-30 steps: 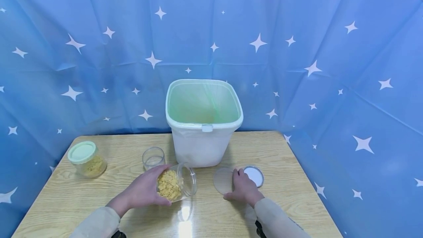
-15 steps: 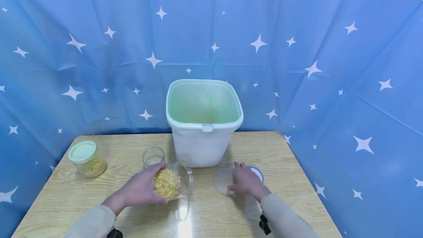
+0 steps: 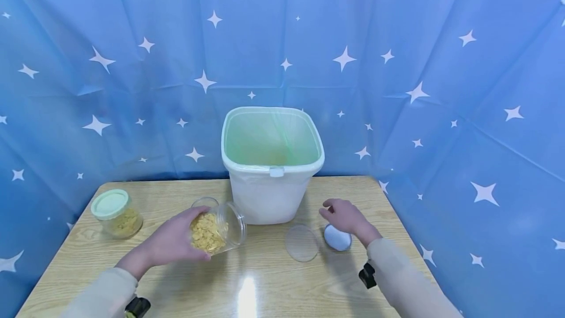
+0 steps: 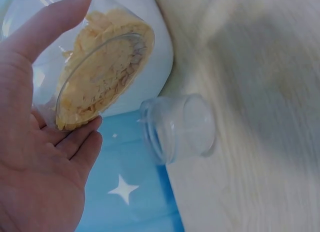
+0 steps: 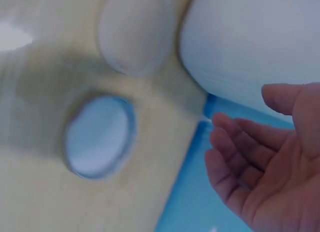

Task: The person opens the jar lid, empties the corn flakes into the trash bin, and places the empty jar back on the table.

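Fingers of left hand curled round jar of flakes; jar tipped over, long axis roughly left-to-right, mouth rightward. White bin just beyond and right. Right hand farther from jar, loosely curled, holding nothing, near white disc.

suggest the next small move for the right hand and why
Probably bring the right hand across to steady the tilted jar: only the left hand grips it, its mouth looks uncovered, the flakes inside could spill, and the right hand holds nothing.
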Demonstrator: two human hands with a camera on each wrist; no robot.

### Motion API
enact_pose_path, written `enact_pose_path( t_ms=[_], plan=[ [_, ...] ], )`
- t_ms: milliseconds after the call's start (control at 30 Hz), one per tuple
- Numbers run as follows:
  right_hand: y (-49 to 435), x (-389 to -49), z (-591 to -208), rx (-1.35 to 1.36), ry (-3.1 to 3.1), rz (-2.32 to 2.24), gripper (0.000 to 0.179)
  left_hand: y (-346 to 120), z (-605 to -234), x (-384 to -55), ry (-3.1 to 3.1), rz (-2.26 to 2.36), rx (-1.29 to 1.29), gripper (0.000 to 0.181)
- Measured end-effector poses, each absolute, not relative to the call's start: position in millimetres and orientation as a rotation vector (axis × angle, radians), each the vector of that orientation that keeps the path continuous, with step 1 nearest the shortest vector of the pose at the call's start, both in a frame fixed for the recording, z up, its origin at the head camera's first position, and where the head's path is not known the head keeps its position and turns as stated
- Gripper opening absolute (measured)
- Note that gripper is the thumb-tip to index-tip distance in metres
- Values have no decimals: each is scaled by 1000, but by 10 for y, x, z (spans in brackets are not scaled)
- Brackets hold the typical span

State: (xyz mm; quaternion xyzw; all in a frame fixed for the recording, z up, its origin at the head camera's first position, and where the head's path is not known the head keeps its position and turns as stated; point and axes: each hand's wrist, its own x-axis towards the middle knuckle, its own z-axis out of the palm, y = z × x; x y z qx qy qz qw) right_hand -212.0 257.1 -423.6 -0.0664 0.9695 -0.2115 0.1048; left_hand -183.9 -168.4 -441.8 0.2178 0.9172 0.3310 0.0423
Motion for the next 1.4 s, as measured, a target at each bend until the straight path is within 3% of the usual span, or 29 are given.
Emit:
enact_pose_path(
  t_ms=[367, 633, 800, 1200, 1400],
  plan=[
    [2699, -2323, -3654, -225, 2777, -714, 48, -1917, -4065, -1888, 2923, 900, 641, 113],
    [2678, -2433, -3331, -169, 2636, -870, 78, -2110, -3736, -1941, 2897, 898, 618, 114],
    [2637, -2468, -3232, -148, 2605, -974, 91, -2185, -3511, -1983, 2885, 890, 627, 112],
    [2499, -2516, -3146, -118, 2489, -1009, 103, -2166, -3008, -2188, 2908, 907, 652, 117],
    [2435, -2529, -3148, -130, 2434, -1000, 99, -2103, -2836, -2310, 2965, 872, 637, 112]
  ],
)
